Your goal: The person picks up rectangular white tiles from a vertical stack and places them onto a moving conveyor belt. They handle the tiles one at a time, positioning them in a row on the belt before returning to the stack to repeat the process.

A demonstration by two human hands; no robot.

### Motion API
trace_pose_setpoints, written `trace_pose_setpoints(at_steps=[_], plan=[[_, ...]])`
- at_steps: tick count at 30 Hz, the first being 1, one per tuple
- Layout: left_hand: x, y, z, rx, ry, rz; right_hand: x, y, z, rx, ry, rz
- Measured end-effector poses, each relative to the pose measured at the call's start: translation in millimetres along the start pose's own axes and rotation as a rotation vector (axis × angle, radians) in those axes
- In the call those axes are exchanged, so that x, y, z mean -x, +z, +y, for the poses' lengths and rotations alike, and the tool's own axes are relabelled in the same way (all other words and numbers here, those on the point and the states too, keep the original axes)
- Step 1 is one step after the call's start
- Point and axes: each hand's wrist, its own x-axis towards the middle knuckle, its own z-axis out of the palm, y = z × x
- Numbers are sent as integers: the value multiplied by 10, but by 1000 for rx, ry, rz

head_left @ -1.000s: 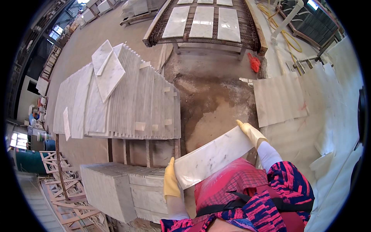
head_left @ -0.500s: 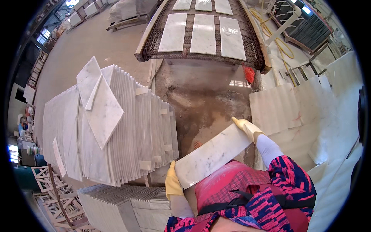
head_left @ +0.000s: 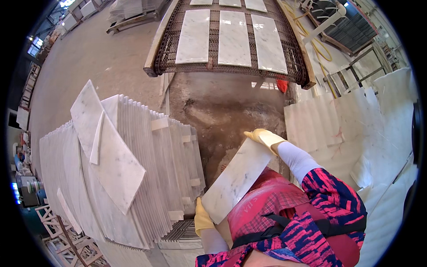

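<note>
A white marble tile (head_left: 236, 181) with grey veining slants across the front of my red apron, held at both ends. My left hand (head_left: 203, 216), in a yellow rubber glove, grips its lower left end beside the big tile stack (head_left: 147, 173). At the upper right end my right hand (head_left: 265, 138), gloved the same way, is closed over the edge, its fingertips pointing left. The stack consists of many thin tiles standing on edge. A loose marble tile (head_left: 109, 151) lies slantwise over it, with a narrow white strip (head_left: 97, 139) on top.
Ahead, a mesh conveyor (head_left: 213, 69) carries several flat marble tiles (head_left: 234, 39). White sheets (head_left: 324, 120) cover the area to my right. A yellow hose (head_left: 321, 55) runs beside the conveyor. Wet floor (head_left: 222, 107) lies between conveyor and stack. Wooden frames (head_left: 75, 249) stand at lower left.
The held tile has tipped steeper; my right hand has moved left and slightly up with its far end. My left hand stays at the lower end. The view has shifted, bringing the stack nearer.
</note>
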Motion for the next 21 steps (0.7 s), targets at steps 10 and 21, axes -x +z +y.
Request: trace_pose_setpoints(at_steps=[10,21], plan=[[-59,176,-29,274,-108,-172,-1612,451,528,301,-334,-121],[463,2024,388,-117,41,271,-1796,-652,856,-74,-216,-117]])
